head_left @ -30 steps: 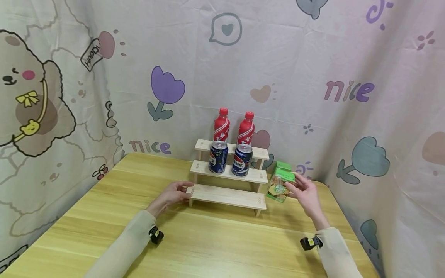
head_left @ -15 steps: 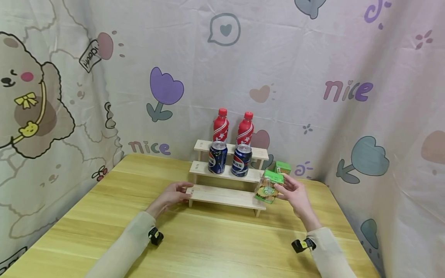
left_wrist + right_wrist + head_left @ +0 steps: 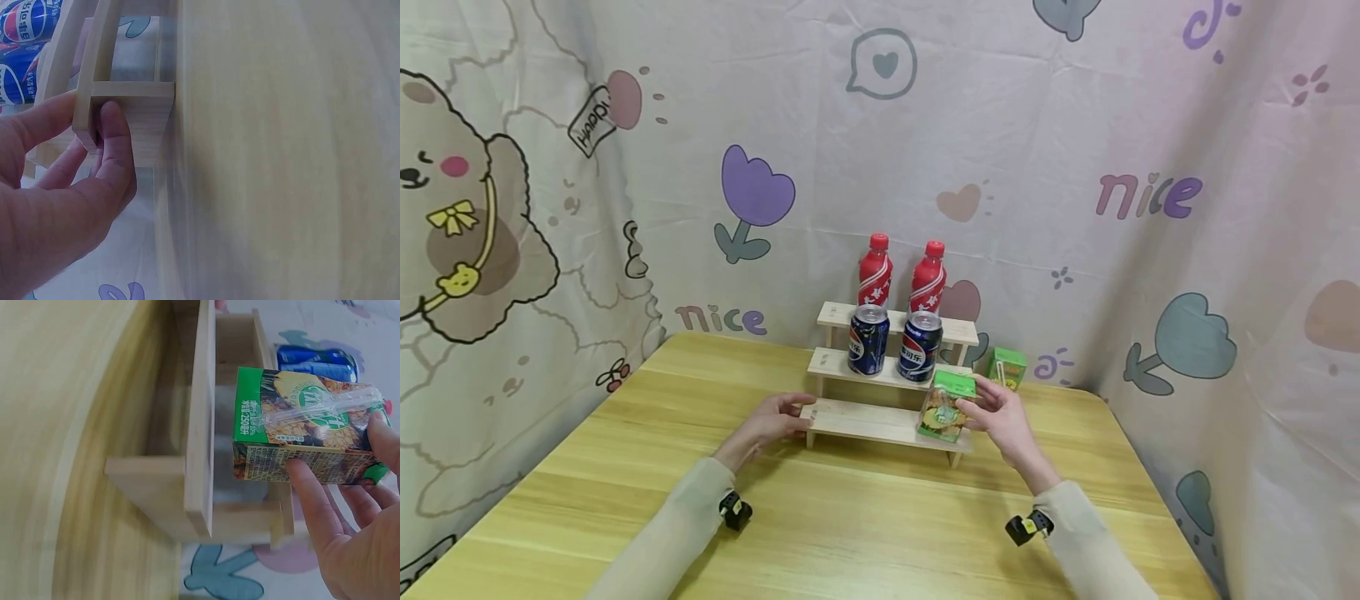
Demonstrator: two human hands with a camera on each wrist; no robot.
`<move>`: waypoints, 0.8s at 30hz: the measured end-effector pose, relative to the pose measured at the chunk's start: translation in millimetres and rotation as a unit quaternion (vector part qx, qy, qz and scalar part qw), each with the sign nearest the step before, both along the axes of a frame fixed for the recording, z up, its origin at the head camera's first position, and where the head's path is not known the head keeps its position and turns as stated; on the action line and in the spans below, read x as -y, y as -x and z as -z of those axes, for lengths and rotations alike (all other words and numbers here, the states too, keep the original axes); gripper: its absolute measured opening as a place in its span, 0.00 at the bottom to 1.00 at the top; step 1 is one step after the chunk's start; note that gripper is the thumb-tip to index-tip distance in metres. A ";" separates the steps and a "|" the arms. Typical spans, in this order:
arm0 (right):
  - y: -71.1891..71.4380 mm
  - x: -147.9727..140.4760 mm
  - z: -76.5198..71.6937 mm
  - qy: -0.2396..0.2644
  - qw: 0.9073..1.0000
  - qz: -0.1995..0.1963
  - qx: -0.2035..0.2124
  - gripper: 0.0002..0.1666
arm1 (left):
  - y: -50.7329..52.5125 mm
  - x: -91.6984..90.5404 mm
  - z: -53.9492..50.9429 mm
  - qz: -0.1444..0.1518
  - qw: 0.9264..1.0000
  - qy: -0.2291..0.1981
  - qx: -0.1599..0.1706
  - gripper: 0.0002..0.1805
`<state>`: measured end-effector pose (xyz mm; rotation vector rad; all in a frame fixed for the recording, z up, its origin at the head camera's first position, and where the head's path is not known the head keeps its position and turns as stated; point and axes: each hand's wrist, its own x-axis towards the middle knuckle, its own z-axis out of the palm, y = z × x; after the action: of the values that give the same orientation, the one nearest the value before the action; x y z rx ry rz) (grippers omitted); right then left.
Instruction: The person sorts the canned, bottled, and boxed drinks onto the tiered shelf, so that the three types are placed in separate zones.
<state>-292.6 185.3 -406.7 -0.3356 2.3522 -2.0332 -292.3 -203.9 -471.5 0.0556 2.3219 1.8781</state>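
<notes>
My right hand (image 3: 1003, 421) grips a green juice carton (image 3: 946, 404) with pineapple pictures, upright over the right end of the lowest step of a three-step wooden stand (image 3: 857, 418). In the right wrist view a straw in clear wrap lies along the carton (image 3: 312, 394), and a gap shows between the carton and the lowest board. With thumb and fingers my left hand (image 3: 771, 421) pinches the left end of that lowest board. The left wrist view shows the thumb under the board (image 3: 97, 69).
Two blue Pepsi cans (image 3: 868, 342) stand on the middle step. Behind them, two red bottles (image 3: 928, 279) stand on the top step. A second green carton (image 3: 1009, 365) sits on the table (image 3: 850, 533) behind my right hand. A printed curtain (image 3: 820, 167) hangs behind.
My right hand has carried the juice carton left, from beside the stand to over its lowest step, uncovering the second carton. The left hand has stayed on the board.
</notes>
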 end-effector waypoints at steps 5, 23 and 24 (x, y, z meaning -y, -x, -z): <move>0.9 13.2 4.9 0.002 1.000 -0.002 0.000 0.40 | 1.5 -1.0 -0.4 -0.004 1.000 0.001 -0.003 0.28; 5.8 48.5 3.8 0.003 1.000 0.002 -0.004 0.40 | 0.5 0.3 0.4 0.001 1.000 -0.013 -0.004 0.28; 5.8 50.8 3.7 0.004 1.000 0.000 -0.004 0.39 | 0.8 0.4 0.8 0.002 1.000 -0.011 -0.004 0.28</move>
<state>-298.4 134.5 -410.4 -0.3457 2.3489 -2.0466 -293.1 -204.3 -472.3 0.0706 2.3051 1.9062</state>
